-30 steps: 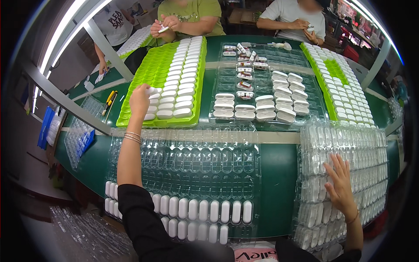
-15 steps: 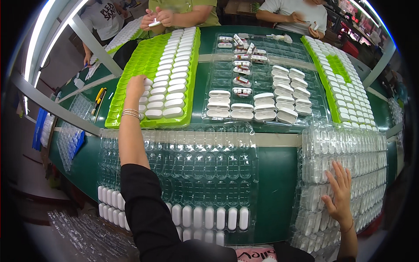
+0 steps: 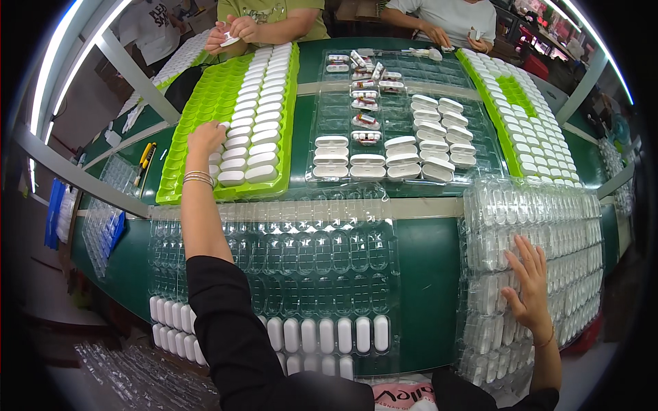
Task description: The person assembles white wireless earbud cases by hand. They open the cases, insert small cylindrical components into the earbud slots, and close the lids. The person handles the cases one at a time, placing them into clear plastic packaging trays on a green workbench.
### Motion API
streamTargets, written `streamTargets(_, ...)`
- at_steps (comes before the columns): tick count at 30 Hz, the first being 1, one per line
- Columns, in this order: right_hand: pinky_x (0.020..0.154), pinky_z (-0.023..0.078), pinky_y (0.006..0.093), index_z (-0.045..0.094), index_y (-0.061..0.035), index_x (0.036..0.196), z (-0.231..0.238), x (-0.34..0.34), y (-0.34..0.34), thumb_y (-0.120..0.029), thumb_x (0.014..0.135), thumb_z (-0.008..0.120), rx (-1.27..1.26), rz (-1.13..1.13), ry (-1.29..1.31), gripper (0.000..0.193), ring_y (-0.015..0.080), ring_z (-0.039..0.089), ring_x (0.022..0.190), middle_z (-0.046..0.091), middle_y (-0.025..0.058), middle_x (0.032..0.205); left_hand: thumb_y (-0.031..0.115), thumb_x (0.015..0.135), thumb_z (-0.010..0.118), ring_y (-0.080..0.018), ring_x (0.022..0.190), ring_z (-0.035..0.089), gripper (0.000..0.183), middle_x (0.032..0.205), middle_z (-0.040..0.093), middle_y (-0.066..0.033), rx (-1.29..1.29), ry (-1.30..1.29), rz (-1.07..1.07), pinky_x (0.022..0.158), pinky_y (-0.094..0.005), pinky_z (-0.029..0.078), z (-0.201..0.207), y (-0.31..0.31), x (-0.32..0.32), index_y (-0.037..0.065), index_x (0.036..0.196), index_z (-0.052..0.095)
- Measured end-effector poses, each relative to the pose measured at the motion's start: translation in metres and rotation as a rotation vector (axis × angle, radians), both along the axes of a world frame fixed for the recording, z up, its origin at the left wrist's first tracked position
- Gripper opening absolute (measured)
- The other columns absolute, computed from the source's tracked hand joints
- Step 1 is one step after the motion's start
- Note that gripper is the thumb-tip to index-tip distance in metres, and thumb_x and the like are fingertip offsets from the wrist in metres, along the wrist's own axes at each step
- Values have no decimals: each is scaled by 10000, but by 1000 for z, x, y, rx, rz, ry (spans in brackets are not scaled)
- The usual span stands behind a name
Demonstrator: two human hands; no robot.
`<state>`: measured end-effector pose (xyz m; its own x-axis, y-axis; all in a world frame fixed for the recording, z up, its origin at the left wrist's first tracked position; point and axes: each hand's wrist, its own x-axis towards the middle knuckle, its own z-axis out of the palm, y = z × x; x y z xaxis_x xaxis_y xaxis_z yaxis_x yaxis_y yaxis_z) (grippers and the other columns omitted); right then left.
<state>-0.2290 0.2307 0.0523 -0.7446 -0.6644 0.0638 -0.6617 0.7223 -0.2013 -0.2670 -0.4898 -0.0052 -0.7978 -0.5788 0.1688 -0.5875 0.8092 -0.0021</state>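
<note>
My left hand (image 3: 205, 139) reaches over the bright green tray (image 3: 199, 113). Its fingers are bent around a small white oval case (image 3: 224, 126) beside the filled columns; the fingertips are partly hidden. More closed white cases (image 3: 262, 172) stand in that tray's right-hand columns. With fingers spread, my right hand (image 3: 529, 288) lies on a stack of clear plastic trays (image 3: 534, 205) holding white cases. Between my arms is a clear blister tray (image 3: 329, 250), with a row of upright white cases (image 3: 345, 335) in its near pockets.
Open white cases (image 3: 404, 170) and small labelled pieces (image 3: 365, 103) sit in a far clear tray. Another green tray (image 3: 507, 147) of white cases stands at the right. Yellow-handled tools (image 3: 145, 156) lie at the left. Metal posts (image 3: 140, 79) frame the bench. Co-workers' hands (image 3: 240, 29) work opposite.
The whole view has shifted slightly. My left hand stays at the green tray's white cases, and my right hand stays on the stack. The far-right co-worker's hand has lowered toward the table.
</note>
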Motion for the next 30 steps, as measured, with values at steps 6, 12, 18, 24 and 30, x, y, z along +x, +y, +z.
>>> streamTargets(6,1154,136,523,542,-39,1313,-1,1,0,-444,912,519,-3,-12,-12,570,369,316,1401,389,206,1479,110,837,534,-360,1022,631,351,1114,670,-171,104,102,-44,874,-437,495,-9,-9,-2,122,1167,654)
streamTargets(12,1153,137,529,546,-38,1309,1,0,-1,-454,918,507,6,-22,-18,571,371,316,1402,391,205,1479,36,800,558,-346,1037,630,478,1140,661,-169,12,-74,-225,893,-434,494,-11,-29,-5,165,1256,621)
streamTargets(18,1153,137,533,538,-43,1317,-1,-3,0,-462,940,468,19,-19,4,568,371,310,1405,389,203,1481,-4,761,537,-361,1032,626,518,1103,663,-200,59,178,-164,887,-428,488,-26,-32,-8,55,1273,586)
streamTargets(24,1164,129,521,512,-50,1344,-11,-2,3,-419,973,417,45,21,41,531,350,297,1418,377,183,1496,89,842,572,-334,916,673,228,953,704,-166,-87,387,-16,809,-411,516,0,0,62,42,1036,682)
streamTargets(30,1170,119,509,473,-53,1376,-17,1,9,-366,980,421,-15,30,74,507,336,280,1429,376,168,1502,128,828,609,-310,880,685,161,902,711,-146,-1,175,48,776,-400,527,41,6,216,81,942,713)
